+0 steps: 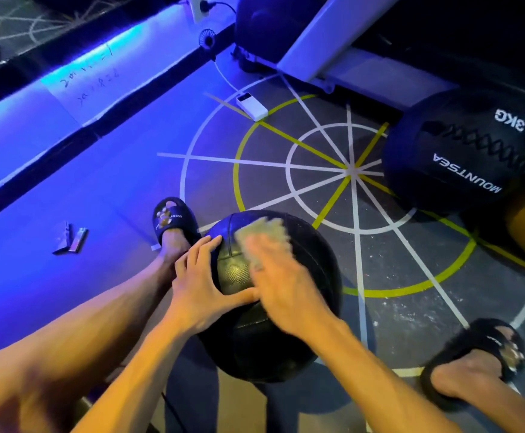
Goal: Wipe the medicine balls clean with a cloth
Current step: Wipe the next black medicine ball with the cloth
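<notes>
The person crouches over a black ball (270, 295) that sits on the floor between two feet in black slippers. The left hand (198, 285) lies spread on the ball's left flank, fingers straight and fanned, thumb stretched across toward the middle; it steadies rather than grips. The right hand (281, 282) presses a pale cloth (262, 234) flat on the crown. It is blurred, so I cannot tell for sure how its fingers lie, though they look extended over the cloth, not curled round it.

The cloth sits just past the right fingertips, on the far upper face of the ball, beside a seam that runs away from the person. The right hand, then, is the working one. I'd judge the wiping will go along that curve, toward or away from the body, with the left hand bracing against any roll to the left.

Farther off, right of the painted wheel of lines (351, 171), a second ball (461, 151) marked 3KG waits, well apart and untouched. A white power bank (251, 107) lies beyond.
</notes>
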Motion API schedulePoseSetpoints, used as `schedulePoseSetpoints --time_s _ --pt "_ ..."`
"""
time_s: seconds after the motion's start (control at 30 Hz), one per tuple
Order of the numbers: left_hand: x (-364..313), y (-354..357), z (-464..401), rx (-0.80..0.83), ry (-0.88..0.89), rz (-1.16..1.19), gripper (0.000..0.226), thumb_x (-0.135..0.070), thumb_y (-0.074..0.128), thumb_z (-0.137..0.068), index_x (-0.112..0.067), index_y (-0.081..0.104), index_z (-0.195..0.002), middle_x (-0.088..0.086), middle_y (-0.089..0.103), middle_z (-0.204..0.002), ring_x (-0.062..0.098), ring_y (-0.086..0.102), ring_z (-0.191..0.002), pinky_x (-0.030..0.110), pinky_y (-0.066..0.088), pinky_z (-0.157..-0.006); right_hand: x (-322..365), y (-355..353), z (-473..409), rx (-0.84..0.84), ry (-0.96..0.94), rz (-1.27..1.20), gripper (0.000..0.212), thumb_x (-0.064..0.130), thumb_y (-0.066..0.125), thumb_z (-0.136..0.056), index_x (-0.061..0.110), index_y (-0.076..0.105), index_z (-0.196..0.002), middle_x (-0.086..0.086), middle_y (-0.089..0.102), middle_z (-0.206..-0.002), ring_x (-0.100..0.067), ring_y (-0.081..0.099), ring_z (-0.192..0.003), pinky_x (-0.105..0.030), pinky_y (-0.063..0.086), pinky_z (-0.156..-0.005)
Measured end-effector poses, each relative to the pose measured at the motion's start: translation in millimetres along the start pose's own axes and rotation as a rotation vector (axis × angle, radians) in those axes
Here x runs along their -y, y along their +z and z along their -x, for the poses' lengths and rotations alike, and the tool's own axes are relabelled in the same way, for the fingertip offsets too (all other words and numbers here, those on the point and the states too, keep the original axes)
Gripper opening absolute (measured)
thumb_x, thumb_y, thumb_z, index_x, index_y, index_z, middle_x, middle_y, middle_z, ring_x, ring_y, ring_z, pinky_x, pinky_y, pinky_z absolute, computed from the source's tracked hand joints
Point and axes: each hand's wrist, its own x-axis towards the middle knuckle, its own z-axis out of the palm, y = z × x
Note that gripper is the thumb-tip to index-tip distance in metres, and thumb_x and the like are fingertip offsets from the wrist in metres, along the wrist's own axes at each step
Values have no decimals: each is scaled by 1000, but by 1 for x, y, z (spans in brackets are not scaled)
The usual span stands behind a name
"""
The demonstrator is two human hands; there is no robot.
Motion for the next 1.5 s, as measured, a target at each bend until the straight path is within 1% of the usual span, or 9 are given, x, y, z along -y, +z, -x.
schedulePoseSetpoints --time_s 0.1,0.2,0.3,0.5,0.67,0.83,1.03,1.23,1.5 --pt "3 0 8 -10 0 20 128 -96 68 -44 -38 32 -153 -18 28 -159 15 21 -146 54 30 -120 -21 4 -10 72 -283 174 58 20 36 -98 11 39 -154 -6 36 -161 -18 27 -151 -23 6 -125" --pt "-4 4 12 -31 5 17 132 -97 68 -39 -38 34 -153 -21 27 -158 10 19 -144 47 27 -119 -57 -18 -34 19 52 85 52 20 32 -100 16 48 -149 -10 47 -154 -27 43 -141 -32 25 -120" --pt "-10 11 21 -36 10 -22 130 -96 66 -40 -38 34 -152 -22 26 -157 8 17 -142 43 25 -116 -63 -32 -48 -25 315 11 37 24 27 -104 16 58 -123 -10 61 -128 -36 56 -119 -41 44 -92" --pt "7 3 20 -93 40 159 61 -81 63 -68 -52 59 -122 -37 45 -131 7 35 -128 43 32 -105 -30 -12 -13 206 -297 141 62 29 24 -97 16 36 -156 -5 33 -163 -18 25 -152 -28 10 -126" --pt "11 3 22 -62 109 273 47 -71 73 -68 -47 72 -108 -24 59 -122 9 49 -123 29 36 -106 -66 -36 -52 71 284 146 40 27 26 -105 15 59 -125 -11 61 -132 -35 57 -119 -45 46 -99" --pt "2 7 26 -36 121 249 47 -73 72 -66 -49 72 -106 -27 57 -122 3 44 -120 31 38 -100 -1 -28 -25 299 -311 129 46 19 36 -101 9 50 -144 -13 49 -150 -27 39 -139 -38 27 -118" --pt "4 4 30 -33 140 257 51 -76 72 -66 -49 73 -109 -30 56 -125 -1 43 -123 41 40 -106 -65 -44 -82 212 186 195 42 24 31 -107 12 64 -128 -11 61 -139 -33 56 -127 -43 41 -106" --pt "7 6 30 -16 154 259 51 -78 73 -65 -49 73 -107 -25 56 -125 2 44 -124 51 40 -105 2 -18 -68 378 -306 261 32 14 37 -104 8 62 -123 -9 61 -129 -26 54 -114 -40 45 -96" --pt "28 -6 21 -24 178 268 45 -72 73 -72 -48 70 -110 -23 55 -128 6 47 -126 47 38 -112 -119 -52 -31 121 492 -155 38 22 38 -106 26 67 -131 -5 76 -105 -14 65 -88 -26 47 -81"
